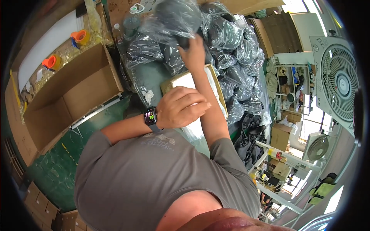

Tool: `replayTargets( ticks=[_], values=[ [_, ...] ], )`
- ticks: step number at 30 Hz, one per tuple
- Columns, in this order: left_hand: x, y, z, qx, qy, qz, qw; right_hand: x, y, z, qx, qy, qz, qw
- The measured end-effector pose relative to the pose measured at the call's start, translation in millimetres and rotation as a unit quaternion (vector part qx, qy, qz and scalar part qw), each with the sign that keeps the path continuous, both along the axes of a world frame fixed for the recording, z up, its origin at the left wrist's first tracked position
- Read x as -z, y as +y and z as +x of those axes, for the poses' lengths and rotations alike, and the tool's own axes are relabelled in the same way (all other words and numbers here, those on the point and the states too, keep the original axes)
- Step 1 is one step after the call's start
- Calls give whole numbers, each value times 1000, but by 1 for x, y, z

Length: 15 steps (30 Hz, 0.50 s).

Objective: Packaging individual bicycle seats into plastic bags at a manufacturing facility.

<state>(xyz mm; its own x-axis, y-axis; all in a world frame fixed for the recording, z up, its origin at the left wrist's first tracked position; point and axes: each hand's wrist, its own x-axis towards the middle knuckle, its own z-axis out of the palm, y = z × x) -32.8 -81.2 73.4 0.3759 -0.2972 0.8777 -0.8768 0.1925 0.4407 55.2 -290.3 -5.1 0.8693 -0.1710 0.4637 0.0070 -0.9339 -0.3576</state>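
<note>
My right hand (194, 56) reaches far over the table and grips the lower edge of a dark, rounded object in a clear plastic bag (175, 17), which is smeared by motion. Nearer to me, my left hand (180, 107) hovers beside my right forearm, its fingers curled together; whether something small is in them is hidden. A watch is on my left wrist. Beneath my forearm stands an open carton (165, 85) with white, sheet-like contents. Many more black objects in clear bags (227, 36) lie heaped behind it and to the right.
On the left a large open cardboard box (86, 79) stands near two orange tape dispensers (80, 37). A crumpled white scrap (147, 96) lies on the green table (148, 75). Loose black parts (244, 140) sit at the right, with a big fan (341, 82) beyond.
</note>
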Motion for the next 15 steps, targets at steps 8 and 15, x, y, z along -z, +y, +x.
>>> replayTargets(
  ticks=[8,15],
  values=[
    [50,28,-9,64,125,240,961,97,71,-197,-111,162,300,934],
    [113,-30,-53,224,41,516,826,133,82,-485,321,46,627,708]
  ],
)
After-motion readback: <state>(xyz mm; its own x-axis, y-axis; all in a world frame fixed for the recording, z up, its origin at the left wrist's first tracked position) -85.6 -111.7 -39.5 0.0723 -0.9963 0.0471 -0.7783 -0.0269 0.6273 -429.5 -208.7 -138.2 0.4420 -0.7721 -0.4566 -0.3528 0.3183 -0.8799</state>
